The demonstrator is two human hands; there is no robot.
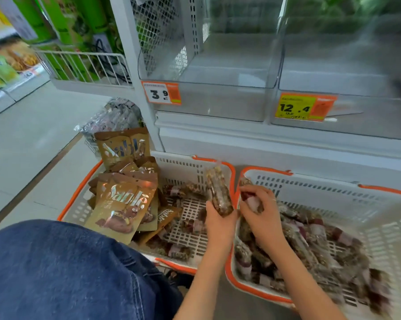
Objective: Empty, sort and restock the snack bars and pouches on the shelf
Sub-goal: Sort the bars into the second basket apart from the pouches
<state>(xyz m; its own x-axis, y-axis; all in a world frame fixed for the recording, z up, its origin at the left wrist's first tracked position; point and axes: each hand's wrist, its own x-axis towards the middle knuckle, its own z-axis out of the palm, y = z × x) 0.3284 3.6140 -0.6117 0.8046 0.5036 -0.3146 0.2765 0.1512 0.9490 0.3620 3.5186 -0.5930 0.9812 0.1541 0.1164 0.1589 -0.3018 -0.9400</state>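
Note:
My left hand (219,221) grips a clear-wrapped snack bar (218,190), held upright over the left basket (178,167). Beside it, my right hand (260,210) pinches another snack bar with a dark red label (250,199) at the near-left corner of the right basket (310,188). Several gold-brown pouches (123,204) stand stacked in the left part of the left basket, with several bars (183,227) loose on its floor. The right basket holds a heap of bars (310,245). Two clear shelf bins (218,72) above show nothing inside.
Price tags reading 3.9 (161,93) and 12.4 (304,107) hang on the bin fronts. Crumpled clear wrapping (113,118) lies on the floor behind the pouches. My knee in blue denim (68,269) fills the lower left. A white wire rack (84,65) stands at left.

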